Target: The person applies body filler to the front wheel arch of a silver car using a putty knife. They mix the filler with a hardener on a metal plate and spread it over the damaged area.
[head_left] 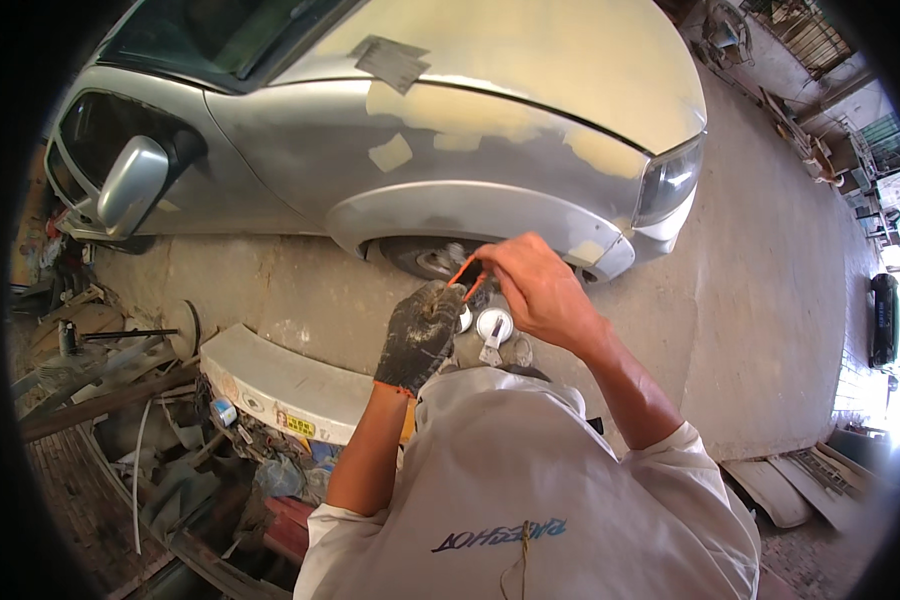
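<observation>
My left hand (417, 335) wears a dark, dusty glove with an orange cuff. Its fingers are closed on the orange edge of a second dark glove (475, 284), held in front of my body. My bare right hand (540, 290) pinches the same edge from the other side, thumb and fingers together. Most of that second glove is hidden by my hands. Just below them stands a round white container (494, 322), with a small flat-bladed scraper (491, 350) across its near side. Part of another white round item (465, 318) shows beside my left hand.
A silver car (280, 150) with pale yellow filler patches stands ahead, its front wheel (420, 258) beyond my hands. Grey abrasive sheets (392, 62) lie on its bonnet. A detached bumper (280, 375) lies at left, near scrap wood (110, 400). Concrete floor (750, 260) stretches right.
</observation>
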